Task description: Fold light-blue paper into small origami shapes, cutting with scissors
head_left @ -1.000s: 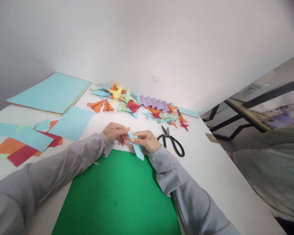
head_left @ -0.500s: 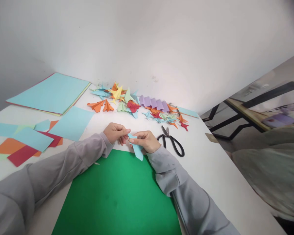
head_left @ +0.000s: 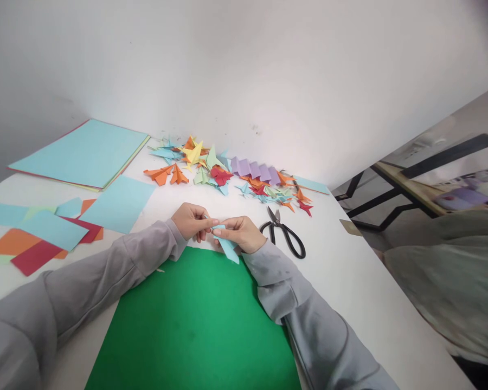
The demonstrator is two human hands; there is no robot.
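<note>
A small folded light blue paper [head_left: 229, 251] is held between my two hands, above the far edge of a green sheet [head_left: 195, 319]. My left hand [head_left: 192, 221] pinches its upper left end between thumb and fingers. The thumb and fingers of my right hand [head_left: 241, 234] are closed on its middle, and a pointed strip of it hangs below them. Just right of my right hand lies a pair of black-handled scissors [head_left: 283, 230], blades pointing away. The fingertips partly hide the folds.
Folded paper shapes in several colours [head_left: 211, 162] and a pleated purple paper [head_left: 255, 170] lie along the wall. At left are a stack of large sheets [head_left: 85, 151], a blue sheet [head_left: 122, 205] and loose coloured pieces [head_left: 36, 257]. Grey-green fabric hangs beyond the table's right edge.
My left thumb has shifted slightly right, over the upper end of the blue paper. The hanging strip has tilted a little to the right.
</note>
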